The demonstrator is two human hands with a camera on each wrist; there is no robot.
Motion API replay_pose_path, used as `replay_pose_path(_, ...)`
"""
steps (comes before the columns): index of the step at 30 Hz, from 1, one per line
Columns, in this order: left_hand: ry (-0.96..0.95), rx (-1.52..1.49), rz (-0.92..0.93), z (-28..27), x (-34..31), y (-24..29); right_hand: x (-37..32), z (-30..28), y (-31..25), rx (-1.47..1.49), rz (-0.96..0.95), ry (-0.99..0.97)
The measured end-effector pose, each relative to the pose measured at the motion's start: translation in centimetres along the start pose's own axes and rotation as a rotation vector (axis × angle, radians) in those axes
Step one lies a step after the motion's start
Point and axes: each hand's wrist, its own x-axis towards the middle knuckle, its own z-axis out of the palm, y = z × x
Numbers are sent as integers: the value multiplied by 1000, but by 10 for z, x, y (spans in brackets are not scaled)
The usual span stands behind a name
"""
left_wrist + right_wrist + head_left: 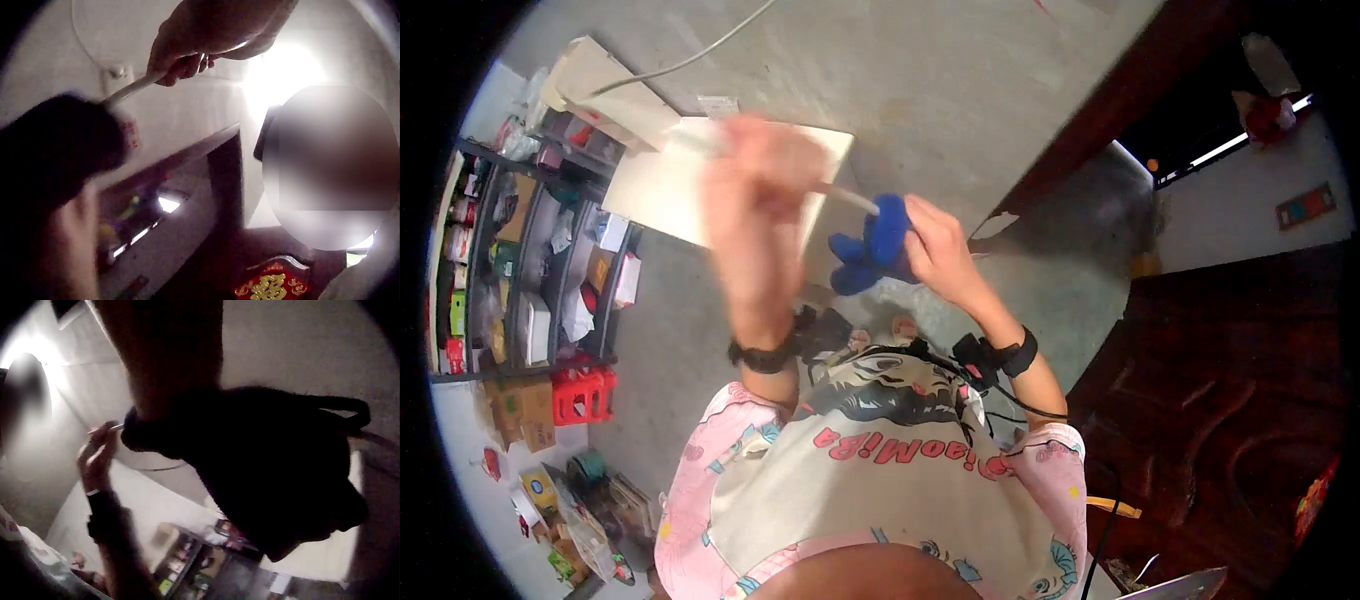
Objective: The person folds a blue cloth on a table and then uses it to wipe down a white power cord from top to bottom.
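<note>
My left hand [760, 200], blurred in the head view, grips a thin pale stick [852, 198]; the left wrist view shows the fingers [178, 70] curled round it. The stick's far end meets a blue, fuzzy, lobed object [887, 232]; whether it goes inside cannot be told. My right hand [940, 248] holds that object from its right side, fingers bent against it. In the right wrist view the object [281, 469] looks almost black, with a loop at one end, and my left hand [97, 462] is beyond it with the stick [117, 427].
A pale tabletop [650, 190] lies behind my left hand. Shelves [550, 240] full of goods line the left side, with a red plastic stool [583, 395] below. Dark carved wood [1210, 390] stands at the right. Cables run by my right wrist.
</note>
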Motion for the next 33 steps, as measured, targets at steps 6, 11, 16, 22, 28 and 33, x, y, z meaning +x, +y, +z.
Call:
replay_pose_path(6,-150,-402,29,-34,10,49,-77,9,67,-203,83,19)
replay_pose_path(11,-169,-456,59,-39,14,42,-87,1,83,-306,179,-25)
replay_pose_path(16,18,-208,21,-35,27,-1,-33,-8,34,-429,27,43)
replay_pose_path(22,-40,123,-72,13,-10,-62,23,1,-7,-257,-88,43)
replay_pose_path(28,-16,-17,-59,2,11,-38,11,1,37,-302,-213,75)
replay_pose_path(33,-106,-220,-106,-16,23,-13,-16,-3,65,-462,-113,60)
